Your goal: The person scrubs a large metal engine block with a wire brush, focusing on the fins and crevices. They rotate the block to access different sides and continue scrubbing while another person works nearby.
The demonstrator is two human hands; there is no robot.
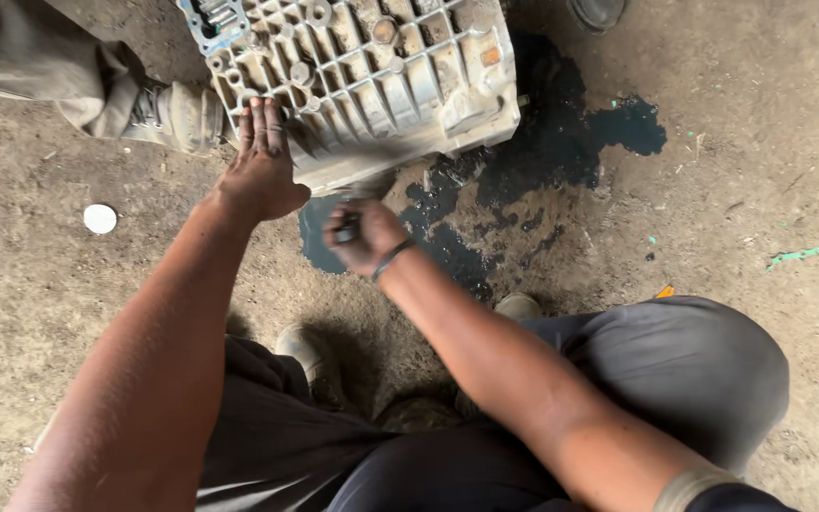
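A ribbed cast-metal casing (362,81) is shown lying on the dirt floor (732,199) at twelve o'clock in the head view, its webbed face turned up and its near edge tilted toward the squatting person. The left hand (263,166) is laid flat against the casing's near-left corner, fingers extended and together, nothing being held; by this placement the casing appears to be steadied against sliding or rocking. The right hand (364,237), at the centre of the view just below the casing's lower edge, is closed around a small dark tool (346,230), the grip being clamped on it; the tool's kind cannot be told, since most of it is hidden in the fist. A dark band is worn on that wrist. The tool is held close under the casing's near edge, where a blurred projection is seen; whether contact is made cannot be told. A dark oil pool (561,133) is spread over the floor from under the casing toward two o'clock, with a smaller patch directly beneath the right hand, which suggests the casing has been drained where it lies. A second person's boot (182,114) and trouser leg are seen at ten o'clock, touching or just beside the casing's left edge. A white disc (100,218) lies well apart at nine o'clock.
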